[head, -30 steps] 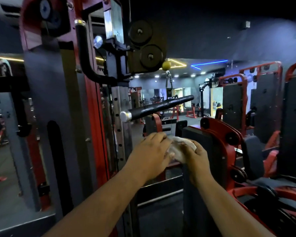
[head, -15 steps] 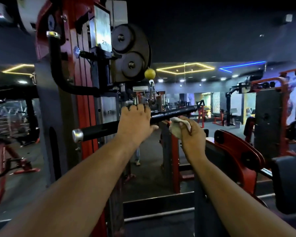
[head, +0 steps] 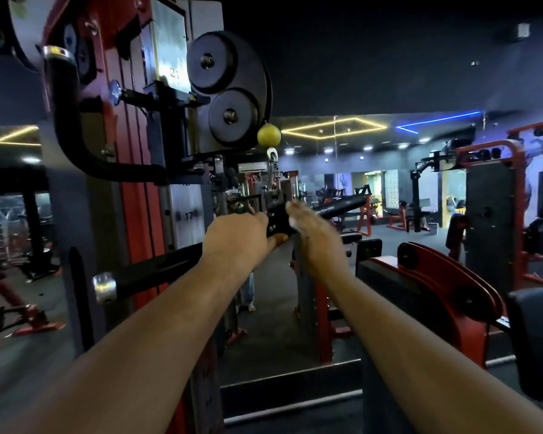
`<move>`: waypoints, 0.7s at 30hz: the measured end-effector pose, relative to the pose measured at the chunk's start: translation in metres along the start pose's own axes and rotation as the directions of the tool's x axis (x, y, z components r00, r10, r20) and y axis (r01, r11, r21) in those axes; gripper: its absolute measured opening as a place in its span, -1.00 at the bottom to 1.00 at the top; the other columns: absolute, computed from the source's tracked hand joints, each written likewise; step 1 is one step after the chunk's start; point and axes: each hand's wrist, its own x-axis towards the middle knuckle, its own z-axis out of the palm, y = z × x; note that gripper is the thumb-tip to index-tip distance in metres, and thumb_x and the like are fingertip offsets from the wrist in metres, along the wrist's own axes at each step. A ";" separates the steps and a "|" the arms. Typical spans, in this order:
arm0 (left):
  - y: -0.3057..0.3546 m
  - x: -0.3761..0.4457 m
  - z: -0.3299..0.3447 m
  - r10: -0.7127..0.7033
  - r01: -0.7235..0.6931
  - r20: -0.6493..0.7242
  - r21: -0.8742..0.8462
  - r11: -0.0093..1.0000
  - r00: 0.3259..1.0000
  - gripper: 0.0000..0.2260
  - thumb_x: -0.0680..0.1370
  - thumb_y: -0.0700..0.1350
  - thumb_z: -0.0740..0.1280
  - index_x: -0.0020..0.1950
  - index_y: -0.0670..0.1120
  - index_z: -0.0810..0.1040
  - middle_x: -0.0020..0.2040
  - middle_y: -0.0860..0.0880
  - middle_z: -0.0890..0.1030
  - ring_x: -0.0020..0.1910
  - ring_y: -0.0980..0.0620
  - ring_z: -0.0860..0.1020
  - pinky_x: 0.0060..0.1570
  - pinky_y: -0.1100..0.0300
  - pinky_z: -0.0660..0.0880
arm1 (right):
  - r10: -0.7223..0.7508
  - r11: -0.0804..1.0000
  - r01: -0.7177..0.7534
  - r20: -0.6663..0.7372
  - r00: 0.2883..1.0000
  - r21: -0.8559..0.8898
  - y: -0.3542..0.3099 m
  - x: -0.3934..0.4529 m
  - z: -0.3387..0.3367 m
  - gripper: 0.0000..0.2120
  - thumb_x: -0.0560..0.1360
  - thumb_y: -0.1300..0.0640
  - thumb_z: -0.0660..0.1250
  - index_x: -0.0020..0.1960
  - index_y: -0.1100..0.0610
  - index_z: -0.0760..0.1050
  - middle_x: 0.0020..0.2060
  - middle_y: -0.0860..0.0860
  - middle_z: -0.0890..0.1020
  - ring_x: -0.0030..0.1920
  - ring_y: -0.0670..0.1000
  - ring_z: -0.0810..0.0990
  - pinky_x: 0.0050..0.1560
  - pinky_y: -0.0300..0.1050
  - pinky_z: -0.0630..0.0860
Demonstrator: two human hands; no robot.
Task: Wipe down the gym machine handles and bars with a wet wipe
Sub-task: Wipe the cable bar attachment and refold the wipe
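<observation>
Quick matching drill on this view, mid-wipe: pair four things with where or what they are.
Things:
1. left hand
2. white wet wipe
3. round yellow ball
4. chrome end cap

States:
A. hangs below the black pulley discs
B. grips the long black padded bar
C. closes the bar's near end
D. tucked under the right hand

Pairs: 1-B, 2-D, 3-A, 4-C

We see the left hand [head: 237,238] gripping a long black padded bar with a chrome end cap [head: 157,272]. Just beside it, the blurred right hand [head: 318,238] seems to press a white wet wipe [head: 294,223] against the bar's dark centre bracket [head: 275,216], below a yellow-green ball [head: 268,135].
</observation>
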 end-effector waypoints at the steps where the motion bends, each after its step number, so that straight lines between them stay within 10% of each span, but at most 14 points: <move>1: -0.002 -0.001 0.002 0.004 -0.004 -0.008 0.000 1.000 1.000 -0.50 0.63 0.38 0.08 0.22 -0.01 0.46 -0.29 0.01 0.42 -0.35 0.00 0.47 -0.36 0.10 0.48 | -0.042 0.999 0.042 0.047 0.998 0.008 0.002 -0.004 0.008 -0.47 0.62 0.31 0.21 0.54 0.01 0.32 0.54 -0.12 0.29 0.52 -0.26 0.07 0.57 -0.15 0.09; 5: -0.016 -0.002 0.009 0.042 -0.042 -0.010 0.019 0.999 0.999 -0.46 0.62 0.42 0.01 0.23 0.01 0.43 -0.29 0.02 0.43 -0.33 0.01 0.46 -0.36 0.11 0.41 | -0.116 0.993 0.115 0.014 0.993 0.035 0.015 -0.012 0.015 -0.41 0.59 0.34 0.34 0.56 0.05 0.31 0.53 -0.08 0.33 0.53 -0.36 0.00 0.53 -0.34 -0.05; 11: -0.024 0.004 0.005 0.092 -0.095 0.046 0.083 0.992 0.995 -0.39 0.60 0.45 -0.08 0.28 0.00 0.39 -0.25 0.00 0.44 -0.33 0.02 0.42 -0.32 0.08 0.45 | -0.113 0.925 0.148 0.118 0.987 -0.350 0.079 0.008 -0.007 -0.40 0.55 0.35 0.02 0.58 0.11 0.19 0.54 0.08 0.33 0.54 0.12 0.32 0.56 0.03 0.04; 15: -0.018 0.013 0.010 0.083 -0.087 0.058 0.060 0.994 0.995 -0.40 0.59 0.45 -0.07 0.27 0.00 0.39 -0.25 0.02 0.42 -0.36 0.08 0.35 -0.35 0.11 0.37 | 0.173 0.956 -0.180 -0.054 0.984 -0.231 0.103 0.018 -0.017 -0.50 0.59 0.14 0.03 0.52 0.11 0.35 0.51 0.05 0.40 0.46 0.07 0.43 0.46 -0.05 0.35; 21: -0.006 0.021 0.016 0.035 -0.039 0.046 0.083 0.996 0.998 -0.50 0.63 0.40 0.03 0.24 0.02 0.39 -0.28 0.05 0.36 -0.39 0.08 0.31 -0.41 0.13 0.27 | -0.132 0.991 0.131 0.062 0.989 0.011 0.045 0.001 0.028 -0.41 0.57 0.41 0.26 0.55 0.08 0.31 0.53 -0.07 0.29 0.51 -0.20 0.08 0.53 -0.23 -0.03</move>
